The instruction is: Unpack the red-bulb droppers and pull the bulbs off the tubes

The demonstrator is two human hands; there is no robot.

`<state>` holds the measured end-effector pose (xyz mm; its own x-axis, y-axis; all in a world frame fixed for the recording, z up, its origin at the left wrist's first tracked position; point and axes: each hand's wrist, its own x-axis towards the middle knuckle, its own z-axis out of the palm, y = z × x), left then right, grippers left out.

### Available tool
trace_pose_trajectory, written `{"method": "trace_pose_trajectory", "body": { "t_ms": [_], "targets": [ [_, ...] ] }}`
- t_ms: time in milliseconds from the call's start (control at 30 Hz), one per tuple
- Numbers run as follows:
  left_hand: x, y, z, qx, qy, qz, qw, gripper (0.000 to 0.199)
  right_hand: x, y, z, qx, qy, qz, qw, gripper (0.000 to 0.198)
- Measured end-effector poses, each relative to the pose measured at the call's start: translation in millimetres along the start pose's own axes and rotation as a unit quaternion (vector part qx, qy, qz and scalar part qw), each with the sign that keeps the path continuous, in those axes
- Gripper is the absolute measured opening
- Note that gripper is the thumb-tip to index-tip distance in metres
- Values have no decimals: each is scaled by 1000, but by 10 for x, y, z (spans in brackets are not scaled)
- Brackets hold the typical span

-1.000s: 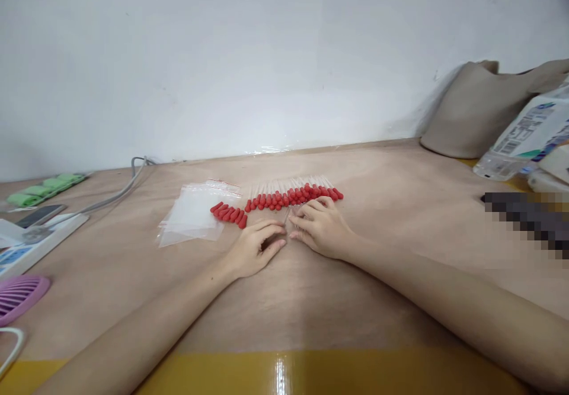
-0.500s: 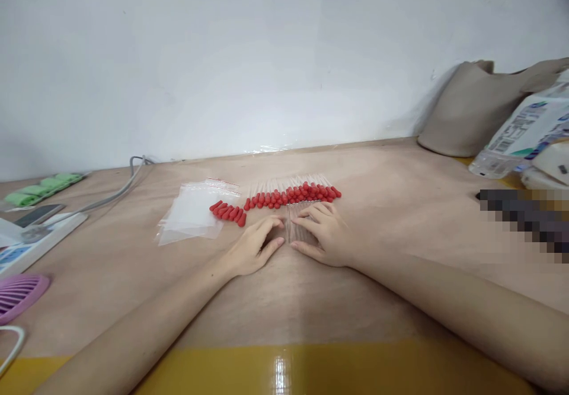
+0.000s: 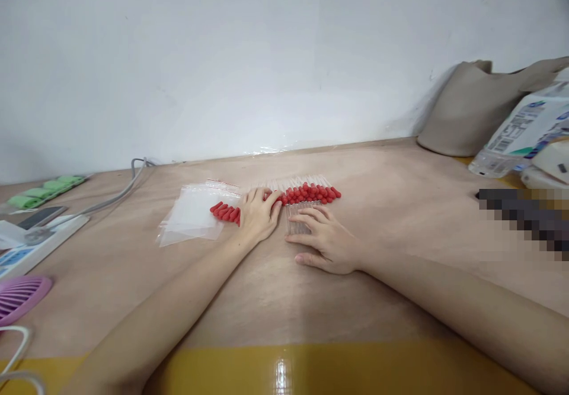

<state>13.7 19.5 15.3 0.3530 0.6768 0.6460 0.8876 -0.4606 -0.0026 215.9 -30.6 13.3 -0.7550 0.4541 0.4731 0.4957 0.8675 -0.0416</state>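
Observation:
A row of thin clear droppers with red rubber bulbs (image 3: 311,192) lies across the table, their slim stems pointing toward the wall. My left hand (image 3: 258,212) is over the left part of this row, its fingers curled down on the droppers, with red showing between index finger and thumb. It hides several bulbs. More red bulbs (image 3: 226,212) lie just left of that hand. My right hand (image 3: 331,241) rests with fingers spread over a flat group of clear tubes (image 3: 294,223) in front of the row, partly covering them.
Clear zip bags (image 3: 189,214) lie stacked left of the bulbs. Farther left are a power strip (image 3: 57,238) with a grey cable, a phone (image 3: 42,217), green rolls (image 3: 47,190) and a purple fan (image 3: 24,297). A grey-brown bag (image 3: 466,111) and a plastic pack (image 3: 518,125) stand at the right.
My left hand has moved forward from the clear tubes onto the red-bulbed row. My right hand has shifted slightly toward me, its thumb and fingers spreading.

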Motion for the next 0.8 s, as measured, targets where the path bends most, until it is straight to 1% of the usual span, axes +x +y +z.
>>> {"method": "trace_pose_trajectory", "body": {
  "t_ms": [100,167,267,400,500,600,633,700,800],
  "targets": [
    [31,-21,48,-8,-10,5,1000,23,-2,-9,-18,12,9,5,1000,40],
    [36,-35,62,-32,-5,-7,999,22,-3,-11,-29,24,16,8,1000,40],
    [40,-50,70,-73,16,-37,997,18,-7,-2,-26,43,37,21,998,37],
    [52,-50,58,-90,49,-70,992,16,-19,22,22,54,71,31,996,29],
    [27,-25,8,-115,87,-94,985,17,-36,43,63,45,113,42,992,29],
    [-86,4,-109,-165,109,-107,975,17,-59,68,66,31,173,78,981,39],
    [-146,6,-160,-181,102,-96,973,17,-67,78,56,24,192,91,977,43],
    [-287,-15,-266,-212,64,-39,974,18,-80,100,32,8,213,102,972,51],
    [-480,-89,-390,-249,-2,67,966,20,-83,129,12,-9,187,76,979,53]
  ]
}}
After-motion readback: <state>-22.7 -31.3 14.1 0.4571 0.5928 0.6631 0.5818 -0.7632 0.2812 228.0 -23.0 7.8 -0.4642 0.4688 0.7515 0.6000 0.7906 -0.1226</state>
